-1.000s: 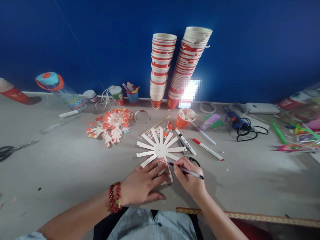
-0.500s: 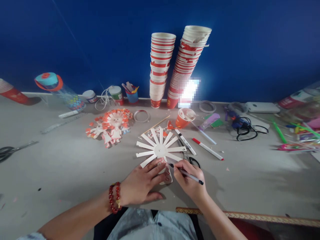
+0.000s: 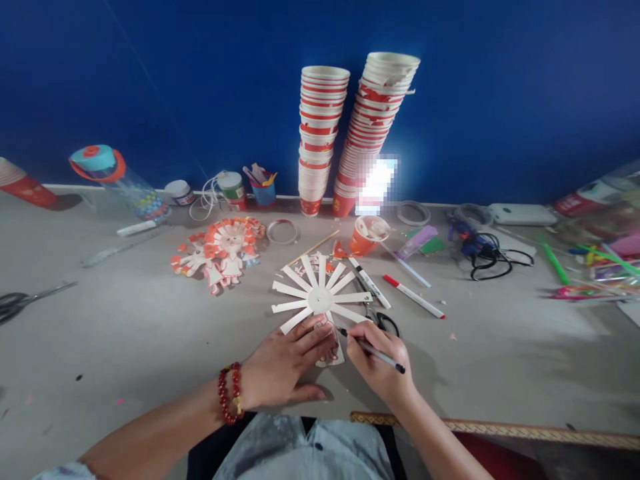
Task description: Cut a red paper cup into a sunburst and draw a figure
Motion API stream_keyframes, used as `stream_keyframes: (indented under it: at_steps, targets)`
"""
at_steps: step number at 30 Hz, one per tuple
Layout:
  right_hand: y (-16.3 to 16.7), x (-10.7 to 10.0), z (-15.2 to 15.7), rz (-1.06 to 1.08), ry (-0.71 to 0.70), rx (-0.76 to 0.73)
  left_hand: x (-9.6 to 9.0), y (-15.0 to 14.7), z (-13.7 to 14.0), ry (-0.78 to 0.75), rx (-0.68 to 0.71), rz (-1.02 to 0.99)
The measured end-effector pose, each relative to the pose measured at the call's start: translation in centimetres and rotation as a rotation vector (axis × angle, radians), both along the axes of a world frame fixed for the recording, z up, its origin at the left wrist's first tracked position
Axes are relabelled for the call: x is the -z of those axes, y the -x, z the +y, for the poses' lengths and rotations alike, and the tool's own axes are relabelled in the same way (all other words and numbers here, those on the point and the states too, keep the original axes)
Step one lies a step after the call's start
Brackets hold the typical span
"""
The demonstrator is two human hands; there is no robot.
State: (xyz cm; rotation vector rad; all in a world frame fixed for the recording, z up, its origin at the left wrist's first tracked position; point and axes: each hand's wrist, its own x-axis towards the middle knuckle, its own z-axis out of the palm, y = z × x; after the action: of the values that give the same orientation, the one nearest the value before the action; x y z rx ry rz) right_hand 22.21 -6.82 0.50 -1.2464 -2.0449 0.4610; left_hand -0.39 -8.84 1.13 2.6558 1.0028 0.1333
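Note:
A white paper cutout (image 3: 320, 300) with strips fanned around a round centre lies on the table in front of me. Below its centre hangs a wider paper piece (image 3: 334, 357) bearing a figure drawn in red lines. Flat across that piece and the lower left strips rests my left hand (image 3: 285, 363), its fingers stretched out. My right hand (image 3: 383, 363) grips a pen (image 3: 379, 353) with a clear barrel and black end. The pen's tip is at the right edge of the drawn figure. Black-handled scissors (image 3: 386, 323) lie partly under the strips.
A black marker (image 3: 370, 283) and a red marker (image 3: 414, 297) lie right of the cutout. Behind stand two tall stacks of paper cups (image 3: 315, 147) and a cup of scraps (image 3: 369, 237). Finished-looking paper dolls (image 3: 231, 250) lie left. More scissors (image 3: 37, 300) are at far left.
Both hands stay almost where they were. The view has shifted very slightly, and the pen remains at the paper figure's right edge.

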Motion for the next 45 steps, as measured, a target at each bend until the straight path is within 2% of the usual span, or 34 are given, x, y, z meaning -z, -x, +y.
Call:
stream_keyframes:
  at_steps: [11,20,23,45]
  targets:
    - [-0.04,-0.6,-0.65,0.05,-0.005,-0.007,-0.03,0.0,0.03,-0.023,0.012,-0.012]
    - [-0.64,-0.38,-0.96,0.194,0.229,0.037,-0.22,-0.08,0.07,-0.033,0.007,-0.015]
    - [-0.59,-0.23,-0.98,0.21,0.264,0.036,-0.25,-0.1,0.08,-0.036,0.009,-0.026]
    - [-0.29,-0.11,-0.84,0.116,0.156,0.055,-0.44,-0.28,0.08,0.0,-0.01,-0.014]
